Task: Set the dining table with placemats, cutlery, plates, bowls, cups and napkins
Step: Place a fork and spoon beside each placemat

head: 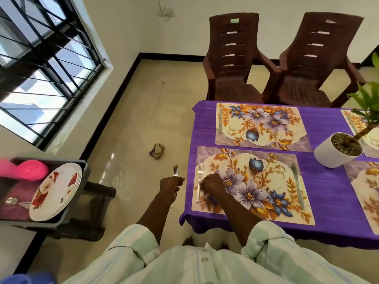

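My left hand point(170, 186) grips a fork point(175, 171) upright in the air, just left of the table's corner. My right hand point(211, 183) rests on the near floral placemat point(266, 181), fingers curled at the handle of a second fork point(199, 179) lying along the mat's left edge. A knife point(297, 185) lies on that mat's right side. The far placemat point(260, 126) has a knife point(219, 121) on its left edge. A stack of flowered plates point(55, 191) leans in a grey crate point(82, 167) on a stool at the left.
A purple cloth point(328, 181) covers the table. A white potted plant point(338, 149) stands mid-table between more placemats at the right. Pink cups point(30, 171) and a spoon sit in the crate. Two brown chairs point(231, 58) face the far side. A small object point(156, 151) lies on the floor.
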`<state>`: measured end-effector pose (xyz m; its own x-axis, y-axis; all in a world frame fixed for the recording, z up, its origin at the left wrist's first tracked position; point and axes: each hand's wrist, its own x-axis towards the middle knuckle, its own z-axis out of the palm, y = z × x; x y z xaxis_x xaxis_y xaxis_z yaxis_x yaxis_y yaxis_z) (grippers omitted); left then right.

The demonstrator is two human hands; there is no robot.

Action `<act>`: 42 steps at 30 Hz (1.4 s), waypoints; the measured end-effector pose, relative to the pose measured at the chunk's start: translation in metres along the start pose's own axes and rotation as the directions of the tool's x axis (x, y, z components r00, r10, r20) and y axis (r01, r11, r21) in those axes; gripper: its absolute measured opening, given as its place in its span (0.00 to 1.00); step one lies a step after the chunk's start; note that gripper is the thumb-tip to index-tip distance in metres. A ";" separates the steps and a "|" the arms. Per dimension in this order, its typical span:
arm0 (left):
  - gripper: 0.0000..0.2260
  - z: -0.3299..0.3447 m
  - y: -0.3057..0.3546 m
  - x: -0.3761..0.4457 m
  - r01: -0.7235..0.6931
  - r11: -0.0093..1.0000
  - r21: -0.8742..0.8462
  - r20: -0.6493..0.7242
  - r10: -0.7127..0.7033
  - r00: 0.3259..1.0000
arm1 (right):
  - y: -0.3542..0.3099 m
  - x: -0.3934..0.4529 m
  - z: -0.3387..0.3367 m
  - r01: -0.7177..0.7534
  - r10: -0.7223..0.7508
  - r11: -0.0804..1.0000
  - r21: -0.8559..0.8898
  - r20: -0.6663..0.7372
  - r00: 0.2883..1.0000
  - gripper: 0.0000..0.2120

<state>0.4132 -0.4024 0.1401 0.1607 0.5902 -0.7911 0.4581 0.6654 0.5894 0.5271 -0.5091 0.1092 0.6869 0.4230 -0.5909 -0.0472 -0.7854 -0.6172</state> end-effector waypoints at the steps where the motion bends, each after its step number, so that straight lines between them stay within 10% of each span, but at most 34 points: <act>1: 0.11 -0.001 0.000 0.001 0.000 1.000 0.008 0.000 0.000 1.000 | 0.001 -0.002 0.000 0.030 -0.030 1.000 -0.007 -0.027 0.999 0.07; 9: 0.09 0.001 0.002 0.004 -0.022 0.999 0.031 0.035 0.021 0.999 | 0.006 -0.006 -0.005 0.265 -0.276 0.932 -0.246 -0.012 0.961 0.27; 18: 0.09 -0.002 0.001 0.007 -0.032 0.998 0.054 0.046 0.029 0.998 | 0.005 0.001 -0.003 0.328 -0.359 0.787 -0.522 0.045 0.932 0.18; 33: 0.09 -0.004 -0.002 0.005 -0.063 0.998 0.023 0.077 0.061 0.995 | 0.003 0.004 -0.010 0.362 -0.365 0.826 -0.432 0.079 0.928 0.22; 42: 0.11 0.042 0.000 -0.029 -0.020 0.989 -0.145 0.536 0.096 0.839 | 0.040 -0.020 -0.028 0.279 -0.286 0.958 -0.066 -0.274 0.918 0.15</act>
<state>0.4456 -0.4384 0.1560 0.6475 0.3137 -0.6945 0.3228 0.7127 0.6228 0.5318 -0.5619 0.1106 0.8429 0.4893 -0.2239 0.1943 -0.6647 -0.7214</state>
